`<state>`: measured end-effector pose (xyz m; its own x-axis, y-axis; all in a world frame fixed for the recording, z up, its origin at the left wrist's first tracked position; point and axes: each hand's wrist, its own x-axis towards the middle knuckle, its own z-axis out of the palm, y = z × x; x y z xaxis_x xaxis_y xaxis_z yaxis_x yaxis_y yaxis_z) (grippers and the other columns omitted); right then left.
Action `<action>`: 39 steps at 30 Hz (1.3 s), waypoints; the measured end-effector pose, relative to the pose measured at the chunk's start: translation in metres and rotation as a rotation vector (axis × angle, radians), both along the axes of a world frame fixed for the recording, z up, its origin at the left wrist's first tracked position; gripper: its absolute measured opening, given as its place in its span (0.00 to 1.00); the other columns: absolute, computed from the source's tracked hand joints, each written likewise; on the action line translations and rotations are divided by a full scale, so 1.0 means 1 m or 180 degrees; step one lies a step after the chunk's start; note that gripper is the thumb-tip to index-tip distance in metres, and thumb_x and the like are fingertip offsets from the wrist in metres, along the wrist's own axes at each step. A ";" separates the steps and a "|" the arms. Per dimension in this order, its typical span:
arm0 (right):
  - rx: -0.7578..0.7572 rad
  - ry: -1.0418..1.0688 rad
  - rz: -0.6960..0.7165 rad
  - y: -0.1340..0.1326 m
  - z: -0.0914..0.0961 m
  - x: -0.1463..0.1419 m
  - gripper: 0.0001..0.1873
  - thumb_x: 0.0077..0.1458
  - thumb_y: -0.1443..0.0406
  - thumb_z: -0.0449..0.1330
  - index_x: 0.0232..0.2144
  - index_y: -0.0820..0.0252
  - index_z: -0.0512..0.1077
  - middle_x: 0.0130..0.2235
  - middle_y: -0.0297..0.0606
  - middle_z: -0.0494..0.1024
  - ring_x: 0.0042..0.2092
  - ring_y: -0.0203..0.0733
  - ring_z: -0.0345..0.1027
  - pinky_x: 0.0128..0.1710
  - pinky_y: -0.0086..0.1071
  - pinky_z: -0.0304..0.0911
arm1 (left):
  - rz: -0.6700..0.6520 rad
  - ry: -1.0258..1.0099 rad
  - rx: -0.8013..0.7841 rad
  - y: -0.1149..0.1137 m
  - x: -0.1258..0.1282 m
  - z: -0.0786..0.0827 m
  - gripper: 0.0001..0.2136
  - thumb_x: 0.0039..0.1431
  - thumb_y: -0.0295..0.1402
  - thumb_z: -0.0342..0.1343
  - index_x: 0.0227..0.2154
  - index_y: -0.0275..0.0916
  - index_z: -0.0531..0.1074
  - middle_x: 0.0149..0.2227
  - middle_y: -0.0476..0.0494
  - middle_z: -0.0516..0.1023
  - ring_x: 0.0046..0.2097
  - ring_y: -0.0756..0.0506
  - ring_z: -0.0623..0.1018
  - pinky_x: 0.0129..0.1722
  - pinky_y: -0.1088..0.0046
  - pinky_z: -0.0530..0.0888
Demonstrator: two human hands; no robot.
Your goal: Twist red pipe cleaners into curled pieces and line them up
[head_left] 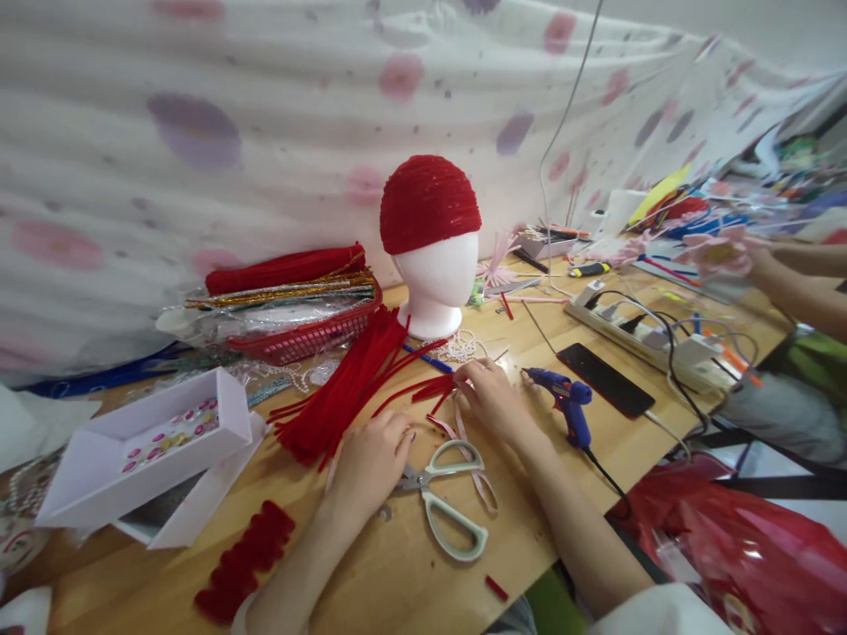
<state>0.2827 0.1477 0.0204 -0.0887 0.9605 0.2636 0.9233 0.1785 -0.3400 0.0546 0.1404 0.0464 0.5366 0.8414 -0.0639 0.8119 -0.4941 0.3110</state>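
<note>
My left hand (371, 459) rests on the wooden table (397, 573), fingers curled down beside the scissors (445, 498) and the bundle of red pipe cleaners (344, 388). My right hand (493, 397) lies a little farther back, fingers pinched on short red pipe cleaner pieces (433, 388) at a pink ribbon (473, 459). Behind them stands a white foam head (440, 282) wearing a red cap (429, 201). A folded red pipe cleaner strip (244, 560) lies at the near left.
A blue glue gun (565, 401) and a black phone (605, 379) lie right of my hands, with a power strip (628, 326) behind. White boxes (142, 459) with pink gems sit left, a red basket (304, 331) behind. Another person's arm (800, 287) reaches in at far right.
</note>
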 end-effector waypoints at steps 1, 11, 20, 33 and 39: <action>-0.0011 -0.0015 0.0038 0.000 -0.001 -0.001 0.10 0.58 0.74 0.55 0.35 0.58 0.75 0.39 0.44 0.78 0.47 0.51 0.64 0.48 0.42 0.60 | 0.0092 0.0089 0.0055 0.001 0.001 -0.002 0.12 0.66 0.31 0.48 0.47 0.43 0.73 0.48 0.41 0.77 0.48 0.42 0.78 0.44 0.69 0.73; 0.0207 0.0117 0.0178 0.001 -0.010 -0.001 0.11 0.61 0.72 0.52 0.31 0.57 0.71 0.38 0.44 0.77 0.46 0.51 0.65 0.47 0.42 0.61 | 0.0432 0.0397 0.0039 0.005 -0.017 -0.015 0.13 0.66 0.26 0.43 0.39 0.36 0.73 0.44 0.37 0.74 0.45 0.39 0.77 0.35 0.67 0.73; 0.0244 0.0710 -0.0305 -0.005 -0.011 -0.003 0.09 0.64 0.67 0.46 0.37 0.56 0.66 0.35 0.41 0.77 0.36 0.47 0.71 0.34 0.37 0.64 | 0.0474 -0.0254 0.0074 0.010 -0.032 0.003 0.11 0.66 0.29 0.45 0.37 0.41 0.73 0.36 0.45 0.78 0.42 0.43 0.74 0.45 0.65 0.67; -0.0005 0.0337 -0.0408 0.005 -0.017 -0.024 0.13 0.58 0.58 0.57 0.24 0.57 0.69 0.31 0.43 0.75 0.34 0.50 0.68 0.33 0.37 0.57 | 0.0863 -0.2280 -0.1275 0.037 -0.051 0.014 0.10 0.58 0.36 0.53 0.35 0.38 0.77 0.36 0.44 0.82 0.38 0.45 0.78 0.40 0.71 0.72; 0.0059 0.0589 -0.0463 0.002 -0.022 -0.022 0.10 0.61 0.63 0.52 0.28 0.58 0.68 0.31 0.42 0.76 0.34 0.48 0.69 0.34 0.37 0.59 | 0.0841 -0.2727 -0.1432 0.042 -0.069 0.021 0.13 0.54 0.33 0.57 0.43 0.38 0.75 0.42 0.42 0.82 0.44 0.45 0.79 0.46 0.68 0.73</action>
